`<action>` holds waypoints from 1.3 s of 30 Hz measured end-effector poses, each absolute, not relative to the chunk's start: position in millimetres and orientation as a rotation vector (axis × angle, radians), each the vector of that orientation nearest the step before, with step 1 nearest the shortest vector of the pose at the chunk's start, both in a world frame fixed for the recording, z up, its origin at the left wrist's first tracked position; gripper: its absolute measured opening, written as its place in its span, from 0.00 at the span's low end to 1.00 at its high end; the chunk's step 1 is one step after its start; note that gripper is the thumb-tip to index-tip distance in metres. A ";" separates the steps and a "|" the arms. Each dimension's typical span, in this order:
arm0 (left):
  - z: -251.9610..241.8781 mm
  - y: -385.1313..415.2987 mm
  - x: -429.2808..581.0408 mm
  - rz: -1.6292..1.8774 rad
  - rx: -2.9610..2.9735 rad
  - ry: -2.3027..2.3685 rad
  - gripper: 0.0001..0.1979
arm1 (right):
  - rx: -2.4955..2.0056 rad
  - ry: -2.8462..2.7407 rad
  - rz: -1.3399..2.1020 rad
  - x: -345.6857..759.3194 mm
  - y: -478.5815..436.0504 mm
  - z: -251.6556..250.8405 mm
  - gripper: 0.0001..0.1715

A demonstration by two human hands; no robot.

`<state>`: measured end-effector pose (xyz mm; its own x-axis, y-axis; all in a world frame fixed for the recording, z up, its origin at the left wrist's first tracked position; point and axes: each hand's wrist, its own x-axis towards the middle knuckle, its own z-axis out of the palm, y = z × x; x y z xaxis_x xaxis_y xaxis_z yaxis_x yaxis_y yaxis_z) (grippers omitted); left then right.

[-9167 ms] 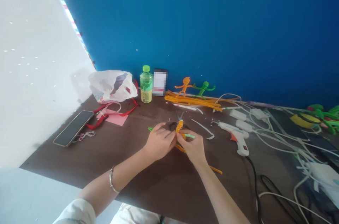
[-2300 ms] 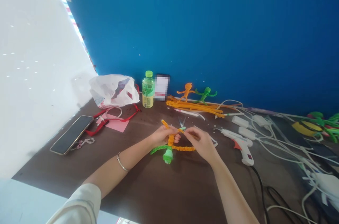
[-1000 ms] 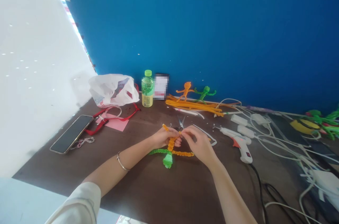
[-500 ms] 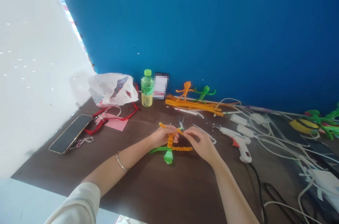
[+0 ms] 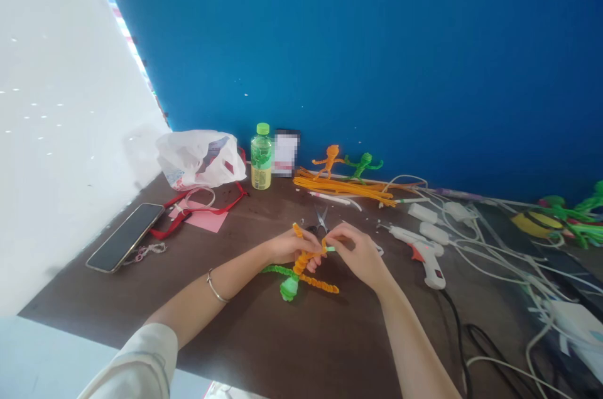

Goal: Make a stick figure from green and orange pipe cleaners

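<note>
Orange pipe-cleaner figure [image 5: 300,266] held just over the tabletop [image 5: 245,336], left hand [image 5: 291,247] gripping its body tight, right hand [image 5: 354,256] pinching a thin end; a slackened grip could let the twist spring loose.

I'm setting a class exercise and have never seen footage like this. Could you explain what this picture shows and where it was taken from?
No machine is involved. A camera worn on a person's head looks forward and down at their two bare hands. The left hand and right hand hold a figure twisted from orange and green pipe cleaners. On the dark table lie scissors, a hot glue gun, a phone and two small pipe-cleaner figures.
</note>
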<state>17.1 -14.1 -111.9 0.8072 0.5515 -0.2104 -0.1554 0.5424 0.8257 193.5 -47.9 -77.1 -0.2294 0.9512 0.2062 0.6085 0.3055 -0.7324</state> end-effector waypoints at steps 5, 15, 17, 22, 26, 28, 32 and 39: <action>-111.6 -17.9 23.6 0.472 0.905 0.599 0.10 | -1.409 -1.977 0.599 190.0 -51.7 -73.1 0.09; -123.3 -11.7 26.5 0.684 0.660 0.578 0.07 | -1.385 -1.920 0.612 188.3 -54.1 -72.3 0.11; -123.2 -11.1 25.1 0.683 0.639 0.490 0.07 | -1.386 -1.903 0.614 188.4 -53.9 -72.1 0.12; -118.2 -12.6 24.8 0.678 0.671 0.426 0.10 | -1.379 -1.895 0.601 184.5 -54.9 -72.1 0.12; -116.6 -13.8 25.6 0.654 0.707 0.479 0.12 | -1.368 -1.879 0.617 183.4 -54.9 -72.1 0.13; -115.9 -14.4 25.2 0.655 0.712 0.466 0.11 | -1.366 -1.863 0.650 185.4 -53.8 -71.5 0.13; -113.2 -15.7 22.7 0.674 0.714 0.408 0.11 | -1.354 -1.843 0.784 192.4 -49.8 -71.8 0.14; -112.4 -16.3 21.2 0.570 0.892 0.483 0.12 | -1.410 -1.850 0.759 198.0 -43.8 -81.4 0.12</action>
